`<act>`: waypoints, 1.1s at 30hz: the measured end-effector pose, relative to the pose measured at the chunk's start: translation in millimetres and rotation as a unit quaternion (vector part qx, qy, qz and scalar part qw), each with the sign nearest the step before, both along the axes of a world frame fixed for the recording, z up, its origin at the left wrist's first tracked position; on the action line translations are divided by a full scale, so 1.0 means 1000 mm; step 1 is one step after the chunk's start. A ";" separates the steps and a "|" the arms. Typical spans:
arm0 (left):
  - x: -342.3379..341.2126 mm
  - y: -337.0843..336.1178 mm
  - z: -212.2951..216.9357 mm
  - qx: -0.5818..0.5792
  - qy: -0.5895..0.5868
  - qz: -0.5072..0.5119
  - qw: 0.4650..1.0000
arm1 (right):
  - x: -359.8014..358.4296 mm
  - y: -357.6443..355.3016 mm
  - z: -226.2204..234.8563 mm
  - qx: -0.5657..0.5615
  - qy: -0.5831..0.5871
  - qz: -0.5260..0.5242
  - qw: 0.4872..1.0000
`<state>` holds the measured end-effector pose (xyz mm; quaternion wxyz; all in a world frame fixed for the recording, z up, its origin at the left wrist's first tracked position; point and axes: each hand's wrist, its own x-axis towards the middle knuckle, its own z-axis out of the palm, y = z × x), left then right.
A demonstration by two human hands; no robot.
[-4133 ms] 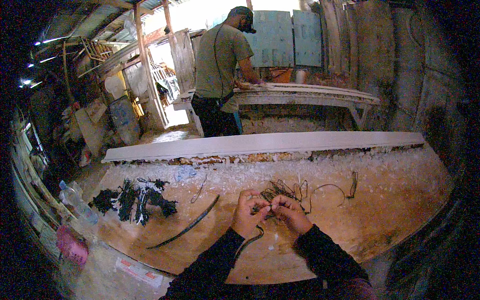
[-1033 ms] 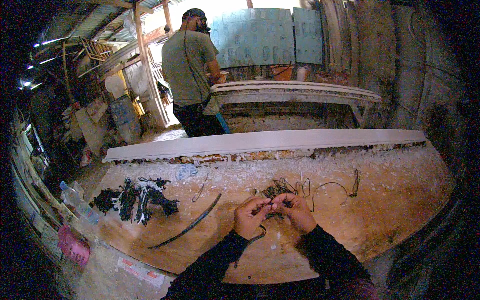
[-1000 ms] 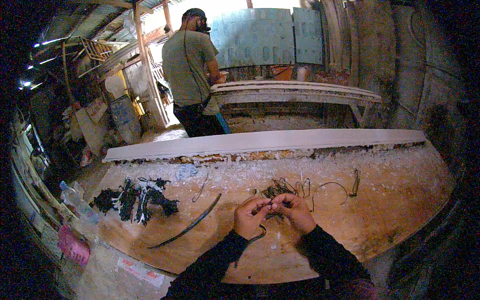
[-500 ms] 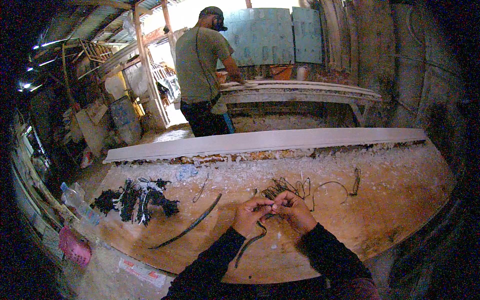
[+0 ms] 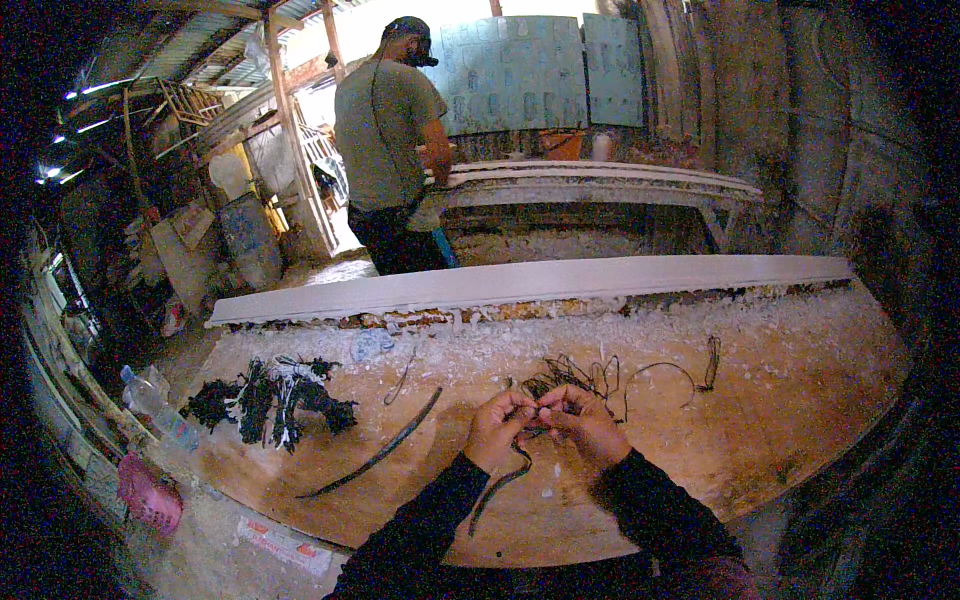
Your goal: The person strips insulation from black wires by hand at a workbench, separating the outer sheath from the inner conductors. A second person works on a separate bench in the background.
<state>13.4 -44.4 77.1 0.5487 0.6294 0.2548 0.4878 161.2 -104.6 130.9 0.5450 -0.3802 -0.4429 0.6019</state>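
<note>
Pinching thumbs tightly against forefingers in left hand (image 5: pixel 488 433) and right hand (image 5: pixel 592 432), nearly meeting; cannot tell what's gripped, if anything. Can see a tangle of dark cord (image 5: pixel 562 372) just beyond on the wooden tabletop (image 5: pixel 720 460), and a bent black strip (image 5: pixel 491 494) lying below left hand. Left of the tabletop, can see a clear plastic bottle (image 5: pixel 150 400) and pink perforated basket (image 5: pixel 148 493); cannot tell the contents of either.

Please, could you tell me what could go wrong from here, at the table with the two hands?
Perhaps two things. The loose dark wire loops lie just beyond the left hand and right hand, so fingers might snag them and tangle them. White crumbs lie scattered on the wooden tabletop nearby, so grit may cling to the wire.
</note>
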 end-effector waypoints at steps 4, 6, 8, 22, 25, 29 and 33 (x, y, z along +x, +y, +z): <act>-0.007 0.006 0.005 -0.047 0.024 0.039 0.998 | -0.005 0.000 -0.004 0.077 0.020 0.001 0.997; -0.008 0.007 0.005 -0.031 0.017 0.059 0.998 | -0.004 0.003 -0.010 0.097 0.018 0.006 0.995; -0.009 0.008 0.004 0.011 0.043 0.064 0.997 | -0.003 0.007 -0.016 0.100 0.027 0.011 0.995; -0.009 0.005 0.015 0.174 0.101 -0.023 0.979 | 0.013 0.007 -0.006 -0.027 0.291 0.065 0.954; -0.007 0.001 0.017 0.157 0.107 -0.004 0.982 | 0.014 0.012 -0.014 -0.022 0.304 0.044 0.951; -0.008 -0.002 0.020 0.135 0.120 0.012 0.983 | 0.016 0.014 -0.009 0.004 0.314 0.080 0.946; -0.009 -0.003 0.020 0.106 0.147 0.026 0.983 | 0.008 0.000 0.006 -0.020 0.196 0.001 0.980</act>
